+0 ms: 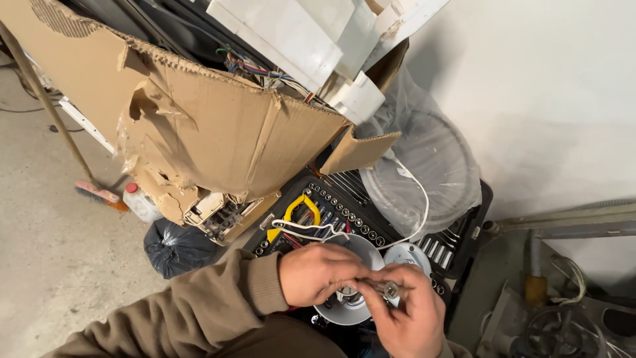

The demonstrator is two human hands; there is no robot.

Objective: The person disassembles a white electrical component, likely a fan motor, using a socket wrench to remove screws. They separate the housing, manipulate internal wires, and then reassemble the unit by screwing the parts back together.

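Observation:
My left hand [318,273] grips the middle of a round white fan motor housing [354,278], its fingers curled over the hub. Just to its right, my right hand [405,311] holds a small metal socket tool [387,289], its tip at the hub of the housing. A white cable [417,205] runs from the housing up towards a fan grille wrapped in clear plastic [424,166]. Under both hands lies an open black socket set case [344,205] with rows of sockets and yellow-handled pliers [301,207].
A torn cardboard box [218,126] full of white plastic parts and coloured wires leans at the upper left. A black rubbish bag [175,246] and a small white bottle [139,201] sit on the concrete floor. Grey metal parts [563,318] lie at the lower right, by a white wall.

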